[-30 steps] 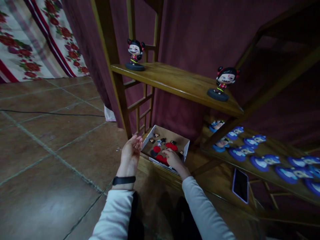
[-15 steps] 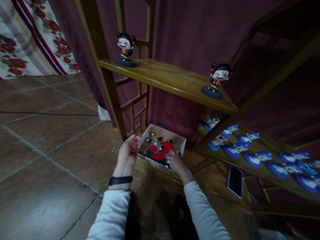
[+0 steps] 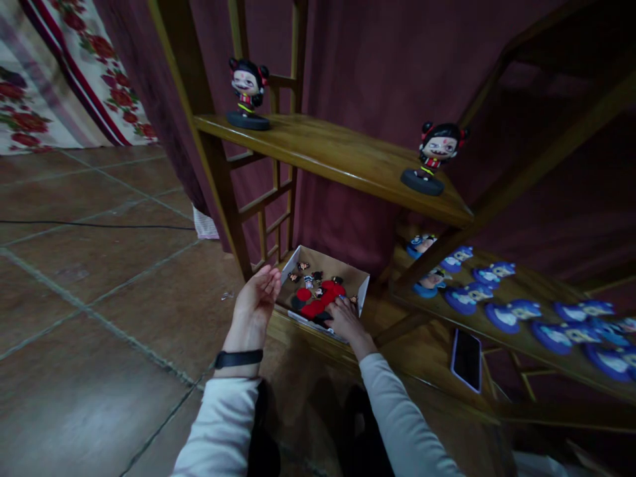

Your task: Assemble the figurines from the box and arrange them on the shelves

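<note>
A shallow cardboard box (image 3: 365, 283) with white sides stands on the lowest wooden board. Inside lie several small figure heads with black hair (image 3: 303, 266) and red and black pieces (image 3: 318, 306). My right hand (image 3: 346, 321) reaches into the box's front right part, fingers apart and touching the red pieces; the fingertips are partly hidden. A small blue bit (image 3: 342, 298) shows beside these fingers. My left hand (image 3: 257, 298), a black band on its wrist, is held at the box's left side with the palm turned up and fingers loosely curved. Nothing shows in it.
Two black-haired figurines (image 3: 247, 93) (image 3: 437, 156) on dark bases stand on the wooden shelf (image 3: 328, 149) above the box. To the right, several blue-and-white figurines (image 3: 511, 315) lie on another shelf. A phone (image 3: 467, 360) rests on the low board.
My right hand has moved slightly left and deeper among the red pieces. The blue bit now shows farther right, by the fingers. My left hand stays nearly in place.
</note>
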`<state>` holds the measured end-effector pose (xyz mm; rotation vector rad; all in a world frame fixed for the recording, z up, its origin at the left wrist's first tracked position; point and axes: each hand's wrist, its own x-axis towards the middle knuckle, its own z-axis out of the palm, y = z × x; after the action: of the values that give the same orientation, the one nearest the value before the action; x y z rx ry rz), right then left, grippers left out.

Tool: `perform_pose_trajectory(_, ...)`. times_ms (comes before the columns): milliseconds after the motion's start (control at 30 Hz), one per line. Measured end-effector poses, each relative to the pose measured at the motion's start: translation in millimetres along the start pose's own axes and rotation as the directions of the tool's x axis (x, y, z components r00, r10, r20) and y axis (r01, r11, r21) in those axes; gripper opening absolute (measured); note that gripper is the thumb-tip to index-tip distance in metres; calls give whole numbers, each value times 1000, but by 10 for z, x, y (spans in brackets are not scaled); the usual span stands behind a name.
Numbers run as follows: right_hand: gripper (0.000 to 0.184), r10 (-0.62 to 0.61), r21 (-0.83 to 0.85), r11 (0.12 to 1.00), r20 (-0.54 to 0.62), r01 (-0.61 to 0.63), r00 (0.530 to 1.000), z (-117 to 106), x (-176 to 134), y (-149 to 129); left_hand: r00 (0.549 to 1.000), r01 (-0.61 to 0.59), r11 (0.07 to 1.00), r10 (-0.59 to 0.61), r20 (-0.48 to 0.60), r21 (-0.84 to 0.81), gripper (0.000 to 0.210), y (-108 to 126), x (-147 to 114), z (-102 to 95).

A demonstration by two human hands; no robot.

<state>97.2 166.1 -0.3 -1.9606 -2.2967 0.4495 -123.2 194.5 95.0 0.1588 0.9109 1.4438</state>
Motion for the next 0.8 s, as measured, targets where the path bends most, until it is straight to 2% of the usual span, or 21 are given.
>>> perform_pose_trajectory(267,24,-35,160,987,19,32,999,55,126,10,1000,2,1000,-2,9,31,22,5,3,9)
perform_pose_trajectory(367,20,-26,298,954,23,18,999,24,116,32,1000,-10,996,11,-4,94,19,-88,-14,34)
perform_pose_trajectory(433,18,16,404,915,-32,-2,999,-17,111,41,999,-47,980,47,2,194,17,-217,-37,64)
perform_pose_trajectory(500,15,78,543,840,-111,-5,991,-74,112,26,995,-95,933,86,41,346,16,-389,-59,94)
perform_pose_trajectory(567,13,123,709,705,-162,29,979,-134,112,-23,991,-132,854,93,101,504,18,-578,-72,116)
perform_pose_trajectory(633,14,123,842,534,-170,79,978,-181,100,-97,989,-129,780,55,138,613,19,-745,-76,128)
perform_pose_trajectory(700,17,94,911,398,-162,112,982,-203,84,-166,988,-71,737,-41,150,672,18,-856,-69,131)
perform_pose_trajectory(733,17,83,926,360,-156,117,984,-205,82,-185,985,-37,725,-91,149,687,15,-883,-58,129)
perform_pose_trajectory(800,16,90,933,347,-138,99,986,-195,111,-178,984,2,718,-127,128,696,9,-879,-12,115)
